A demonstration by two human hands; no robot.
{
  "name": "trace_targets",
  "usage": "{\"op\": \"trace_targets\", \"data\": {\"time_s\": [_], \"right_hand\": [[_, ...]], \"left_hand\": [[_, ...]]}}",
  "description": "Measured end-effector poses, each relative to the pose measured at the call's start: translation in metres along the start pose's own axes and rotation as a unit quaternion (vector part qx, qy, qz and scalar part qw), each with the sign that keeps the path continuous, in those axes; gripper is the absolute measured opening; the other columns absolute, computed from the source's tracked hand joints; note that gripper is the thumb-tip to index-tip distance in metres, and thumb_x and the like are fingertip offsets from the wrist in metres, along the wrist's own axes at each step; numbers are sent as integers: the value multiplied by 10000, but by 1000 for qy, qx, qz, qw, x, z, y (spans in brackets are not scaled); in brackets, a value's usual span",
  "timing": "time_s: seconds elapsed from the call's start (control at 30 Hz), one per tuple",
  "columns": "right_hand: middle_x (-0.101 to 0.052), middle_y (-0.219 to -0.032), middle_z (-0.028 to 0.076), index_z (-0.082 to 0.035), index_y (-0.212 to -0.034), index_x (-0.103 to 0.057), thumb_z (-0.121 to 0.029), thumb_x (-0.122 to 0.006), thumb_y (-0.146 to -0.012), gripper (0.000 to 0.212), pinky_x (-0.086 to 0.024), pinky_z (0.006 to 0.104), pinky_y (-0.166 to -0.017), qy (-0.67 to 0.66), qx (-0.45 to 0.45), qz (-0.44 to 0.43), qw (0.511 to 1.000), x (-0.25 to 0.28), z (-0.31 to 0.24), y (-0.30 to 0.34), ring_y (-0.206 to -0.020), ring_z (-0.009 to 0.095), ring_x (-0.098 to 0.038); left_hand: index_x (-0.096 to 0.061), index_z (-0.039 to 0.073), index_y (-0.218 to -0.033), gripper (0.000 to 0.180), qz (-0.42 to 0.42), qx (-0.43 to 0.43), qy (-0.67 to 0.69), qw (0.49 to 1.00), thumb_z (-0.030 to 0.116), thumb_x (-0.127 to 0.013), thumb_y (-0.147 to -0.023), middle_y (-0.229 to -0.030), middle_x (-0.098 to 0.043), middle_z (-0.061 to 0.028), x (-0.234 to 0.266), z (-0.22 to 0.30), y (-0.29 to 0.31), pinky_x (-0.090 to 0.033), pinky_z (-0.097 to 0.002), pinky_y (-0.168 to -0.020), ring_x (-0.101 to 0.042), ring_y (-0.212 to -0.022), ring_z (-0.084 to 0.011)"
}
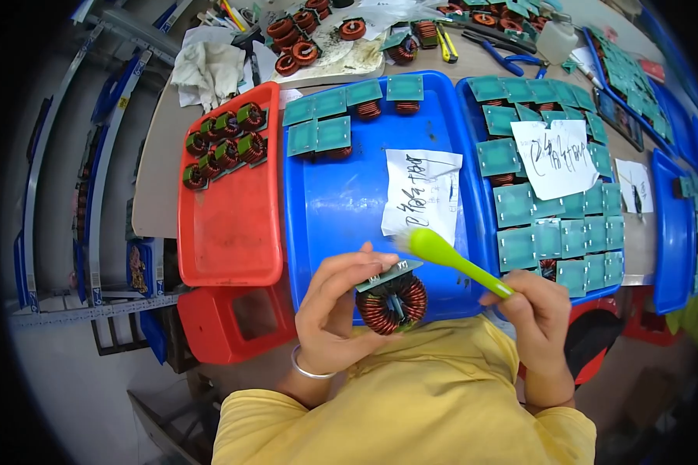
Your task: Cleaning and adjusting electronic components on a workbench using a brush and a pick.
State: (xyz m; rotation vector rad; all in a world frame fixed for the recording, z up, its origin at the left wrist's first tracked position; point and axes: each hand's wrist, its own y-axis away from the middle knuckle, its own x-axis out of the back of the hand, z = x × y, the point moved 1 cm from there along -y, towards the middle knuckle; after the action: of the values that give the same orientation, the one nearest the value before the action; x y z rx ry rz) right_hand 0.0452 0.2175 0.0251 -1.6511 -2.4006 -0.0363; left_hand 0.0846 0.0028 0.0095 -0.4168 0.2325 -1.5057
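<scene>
My left hand (329, 310) is closed around a toroidal coil (393, 304) wound with copper wire, which has a small green circuit board (388, 276) on its upper side. The fingers grip the coil and board by their left edges, above the near edge of the blue tray (333, 217). In my right hand (539, 314) is a lime-green brush (461, 263), held by the end of its handle. Its pale bristles point up and left, just above the board and apart from it. A handwritten paper (423, 194) lies in the blue tray behind the brush.
Several board-mounted coils (318, 136) line the blue tray's far end. The red tray (229, 248) at left holds more coils. A second blue tray (481, 201) at right is packed with green boards under another paper (554, 159). Blue-handled pliers (508, 62) and loose coils lie behind.
</scene>
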Motion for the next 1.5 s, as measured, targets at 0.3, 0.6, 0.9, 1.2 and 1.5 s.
{"op": "trace_targets", "data": {"time_s": [0.3,0.6,0.9,1.2,1.5], "right_hand": [[-523,-580,102,12,-778,-610,-45,-642,-718,89,-354,286,-445,241,10,-41,970,13,-4,10,-466,205,-482],[-569,-673,136,26,-853,-607,-18,-589,-769,97,-409,286,-507,237,10,75,969,8,-2,-10,-550,230,-537],[-534,-852,181,58,-1049,-503,-9,-517,-756,301,-468,375,-630,296,72,-62,950,-50,36,-31,-769,326,-554],[-581,-842,115,-27,-908,-570,-58,-587,-741,170,-453,326,-715,290,82,202,932,76,34,-38,-808,254,-573],[-562,-821,138,-36,-729,-570,-61,-593,-652,84,-454,398,-670,654,48,85,750,252,114,-66,-758,333,-557]], "left_hand": [[-568,-30,-1009,552,-17,-74,-283,956,59,-767,-502,-974,-563,-130,10,5,-15,-324,-483,-967,-552,-938,-261],[-524,-38,-1068,597,11,-12,-196,981,20,-758,-522,-1045,-516,-135,11,-4,-4,-303,-454,-994,-521,-988,-243],[-467,-59,-1137,644,57,42,-124,990,41,-741,-562,-1126,-466,-143,7,-15,-2,-311,-375,-987,-475,-1059,-239],[-459,-44,-1137,630,65,96,-20,993,-4,-700,-556,-1129,-416,-116,10,-37,2,-336,-347,-964,-452,-1064,-237],[-523,-29,-1076,565,-33,161,-64,984,-25,-703,-541,-1057,-484,-94,1,-30,-7,-367,-303,-913,-484,-1006,-211]]}}
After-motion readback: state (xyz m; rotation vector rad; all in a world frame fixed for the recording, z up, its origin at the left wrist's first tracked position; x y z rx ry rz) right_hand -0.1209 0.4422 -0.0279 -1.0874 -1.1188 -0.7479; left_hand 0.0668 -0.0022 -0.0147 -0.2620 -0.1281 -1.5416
